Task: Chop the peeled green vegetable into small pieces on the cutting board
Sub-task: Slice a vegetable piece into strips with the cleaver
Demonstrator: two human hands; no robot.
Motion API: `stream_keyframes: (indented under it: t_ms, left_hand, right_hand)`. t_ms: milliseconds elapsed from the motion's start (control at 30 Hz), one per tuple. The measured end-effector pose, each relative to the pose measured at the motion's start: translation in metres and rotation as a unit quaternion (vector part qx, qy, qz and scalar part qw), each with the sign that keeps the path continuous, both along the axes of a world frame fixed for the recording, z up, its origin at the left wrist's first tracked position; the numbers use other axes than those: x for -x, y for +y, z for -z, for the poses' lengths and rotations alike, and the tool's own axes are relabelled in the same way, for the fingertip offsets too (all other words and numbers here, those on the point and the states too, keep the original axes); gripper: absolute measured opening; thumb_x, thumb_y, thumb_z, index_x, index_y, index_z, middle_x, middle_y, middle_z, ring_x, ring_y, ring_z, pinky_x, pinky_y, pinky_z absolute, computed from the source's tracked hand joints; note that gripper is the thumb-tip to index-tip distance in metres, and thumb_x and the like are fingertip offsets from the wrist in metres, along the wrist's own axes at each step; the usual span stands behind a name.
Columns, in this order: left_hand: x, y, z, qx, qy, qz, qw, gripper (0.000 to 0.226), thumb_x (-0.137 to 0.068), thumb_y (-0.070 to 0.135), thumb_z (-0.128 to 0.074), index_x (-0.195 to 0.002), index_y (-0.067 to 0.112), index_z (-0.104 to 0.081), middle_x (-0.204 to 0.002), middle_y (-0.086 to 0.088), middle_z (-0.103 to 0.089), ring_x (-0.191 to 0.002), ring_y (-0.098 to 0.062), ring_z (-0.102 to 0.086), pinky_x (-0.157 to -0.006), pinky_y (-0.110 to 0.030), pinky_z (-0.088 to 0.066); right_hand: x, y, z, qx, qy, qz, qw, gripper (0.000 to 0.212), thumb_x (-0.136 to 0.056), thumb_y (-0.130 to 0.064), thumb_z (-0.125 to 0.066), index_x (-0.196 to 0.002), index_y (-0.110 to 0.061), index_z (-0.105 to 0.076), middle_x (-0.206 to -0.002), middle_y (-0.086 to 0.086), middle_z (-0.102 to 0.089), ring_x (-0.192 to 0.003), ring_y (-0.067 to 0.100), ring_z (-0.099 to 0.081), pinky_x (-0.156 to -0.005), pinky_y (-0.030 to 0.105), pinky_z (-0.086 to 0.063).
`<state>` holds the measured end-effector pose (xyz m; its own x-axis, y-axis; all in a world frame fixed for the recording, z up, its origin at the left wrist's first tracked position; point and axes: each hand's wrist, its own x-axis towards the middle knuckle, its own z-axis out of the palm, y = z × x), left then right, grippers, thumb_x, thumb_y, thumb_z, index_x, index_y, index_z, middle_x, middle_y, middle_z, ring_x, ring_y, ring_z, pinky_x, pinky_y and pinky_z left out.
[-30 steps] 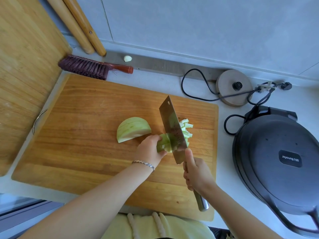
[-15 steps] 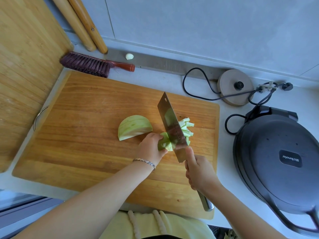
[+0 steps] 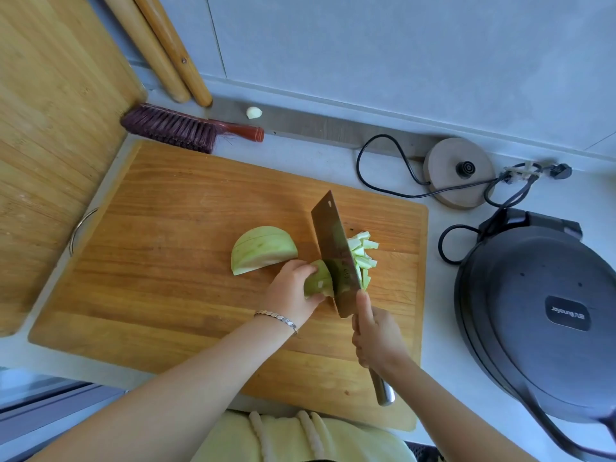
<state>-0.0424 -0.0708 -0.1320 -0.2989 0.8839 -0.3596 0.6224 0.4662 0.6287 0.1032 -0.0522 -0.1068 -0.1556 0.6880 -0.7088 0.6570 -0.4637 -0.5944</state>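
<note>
Head view, left hand (image 3: 289, 288) pinning vegetable piece (image 3: 318, 279), cleaver (image 3: 336, 255) just right

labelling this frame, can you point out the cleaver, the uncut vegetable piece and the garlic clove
cleaver (image 3: 335, 248), head view, middle of the flat blade.
uncut vegetable piece (image 3: 263, 249), head view, centre of its rounded top.
garlic clove (image 3: 254, 112), head view, middle of the clove by the wall.

Your cutting board (image 3: 186, 248): warm wood, grain showing, satin finish with fine score marks. Cleaver (image 3: 335, 255) on it: bright steel blade, mirror-glossy; handle looks like polished metal. Vegetable half (image 3: 263, 250) left of the cleaver: pale green, smooth, moist sheen. Right of the board, electric griddle (image 3: 540, 315): dark lid, matt, probably coated metal. Behind the board, brush (image 3: 176, 128): coarse bristles, glossy red handle.
</note>
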Motion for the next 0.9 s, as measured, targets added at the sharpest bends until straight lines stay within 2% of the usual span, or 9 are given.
stream_keyframes:
  t_ms: [167, 267, 500, 633, 800, 900]
  left_hand:
    - [0.001, 0.000, 0.000, 0.019, 0.002, -0.009, 1.000, 0.051, -0.081, 0.025, -0.067, -0.128, 0.018, -0.050, -0.126, 0.001, -0.049, -0.116, -0.014, -0.049, -0.089, -0.018, -0.036]
    - [0.000, 0.002, -0.001, 0.027, 0.008, -0.016, 0.999, 0.051, -0.080, 0.025, -0.068, -0.127, 0.018, -0.051, -0.129, 0.000, -0.050, -0.119, -0.015, -0.048, -0.093, -0.022, -0.037]
    - [0.000, 0.003, -0.003, 0.034, 0.012, -0.024, 0.999, 0.050, -0.079, 0.025, -0.069, -0.125, 0.017, -0.053, -0.129, 0.000, -0.051, -0.118, -0.016, -0.049, -0.095, -0.023, -0.038]
    - [0.000, 0.003, -0.003, 0.030, 0.012, -0.024, 0.999, 0.050, -0.079, 0.026, -0.069, -0.125, 0.017, -0.053, -0.128, 0.001, -0.051, -0.117, -0.015, -0.050, -0.095, -0.023, -0.038]
    - [0.001, 0.002, -0.004, 0.031, 0.016, -0.018, 0.999, 0.049, -0.080, 0.027, -0.068, -0.126, 0.018, -0.052, -0.128, 0.000, -0.051, -0.116, -0.015, -0.050, -0.093, -0.023, -0.038]
    - [0.001, 0.002, -0.004, 0.030, 0.016, -0.017, 0.999, 0.049, -0.080, 0.027, -0.068, -0.126, 0.018, -0.052, -0.129, 0.001, -0.050, -0.117, -0.015, -0.049, -0.094, -0.022, -0.038]
  right_hand:
    - [-0.008, 0.006, -0.023, 0.014, 0.029, 0.019, 0.999, 0.054, -0.095, -0.054, -0.029, -0.058, -0.014, -0.035, -0.039, -0.008, -0.030, -0.033, 0.010, -0.026, -0.038, 0.021, -0.027]
    - [-0.009, 0.007, -0.033, 0.007, 0.030, 0.005, 1.000, 0.055, -0.094, -0.054, -0.029, -0.056, -0.015, -0.032, -0.037, -0.010, -0.028, -0.034, 0.011, -0.025, -0.039, 0.021, -0.027]
    - [-0.003, 0.004, -0.037, 0.013, 0.017, -0.024, 0.999, 0.053, -0.094, -0.055, -0.029, -0.060, -0.014, -0.034, -0.046, -0.004, -0.030, -0.037, 0.011, -0.026, -0.040, 0.022, -0.027]
    - [0.000, 0.003, -0.034, -0.010, -0.004, -0.051, 0.999, 0.053, -0.094, -0.054, -0.027, -0.060, -0.014, -0.035, -0.043, -0.006, -0.033, -0.035, 0.008, -0.029, -0.041, 0.022, -0.029]
    - [0.001, -0.001, -0.035, -0.036, -0.023, -0.073, 0.996, 0.056, -0.092, -0.057, -0.025, -0.059, -0.013, -0.038, -0.054, 0.002, -0.034, -0.047, 0.015, -0.030, -0.049, 0.029, -0.030]
    - [0.000, -0.003, -0.035, -0.037, -0.027, -0.076, 0.996, 0.058, -0.083, -0.065, -0.024, -0.067, -0.011, -0.039, -0.058, 0.005, -0.034, -0.051, 0.017, -0.029, -0.052, 0.031, -0.030]
